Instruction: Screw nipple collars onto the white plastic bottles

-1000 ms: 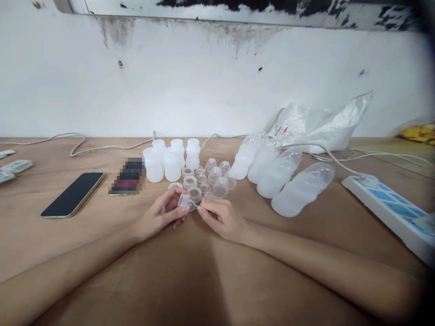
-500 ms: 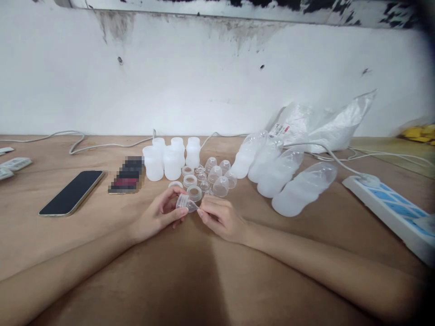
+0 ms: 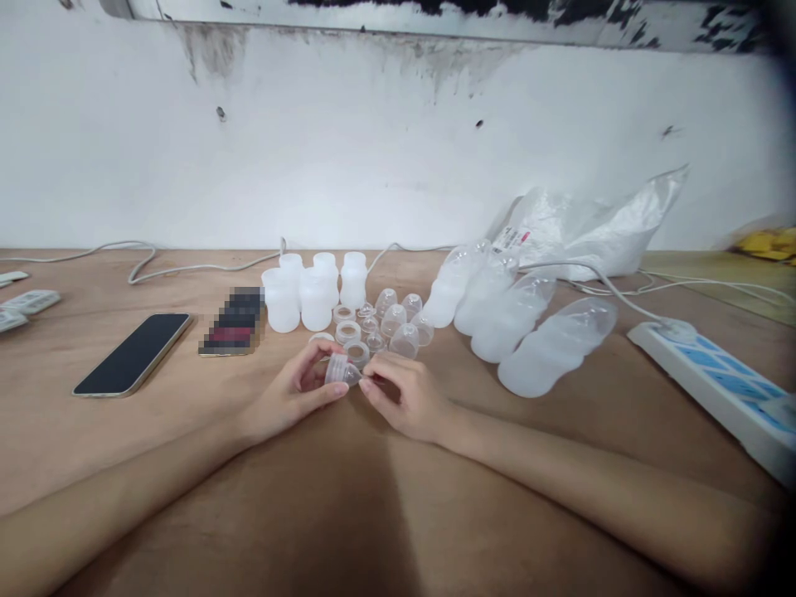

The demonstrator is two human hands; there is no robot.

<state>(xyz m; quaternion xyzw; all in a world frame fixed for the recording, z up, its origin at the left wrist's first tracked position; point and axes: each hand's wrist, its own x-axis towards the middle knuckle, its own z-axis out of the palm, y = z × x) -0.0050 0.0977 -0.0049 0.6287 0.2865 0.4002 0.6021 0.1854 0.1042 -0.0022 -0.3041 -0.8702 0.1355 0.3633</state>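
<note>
My left hand (image 3: 304, 383) grips a clear ribbed screw ring (image 3: 337, 370), fingers behind it and thumb along its lower edge. A clear silicone bottle nipple (image 3: 351, 376) pokes out of this ring toward the right. At its tip, the thumb and forefinger of my right hand (image 3: 401, 394) are bent into a pinch; the exact contact is too small to make out. Just beyond the hands lie several loose rings (image 3: 347, 332), small nipples (image 3: 375, 342) and clear domed caps (image 3: 405, 341). White baby bottles (image 3: 317, 303) without tops stand behind to the left.
Several capped bottles (image 3: 540, 356) lie on their sides to the right, before a plastic bag (image 3: 578, 232). A power strip (image 3: 715, 381) with cables is at the right edge. One dark phone (image 3: 133, 355) and a blurred-out flat object (image 3: 233, 323) lie to the left.
The nipple looks less stretched and its dome rounder. My right fingers have loosened a little at the tip, and the ring has shifted slightly right.
</note>
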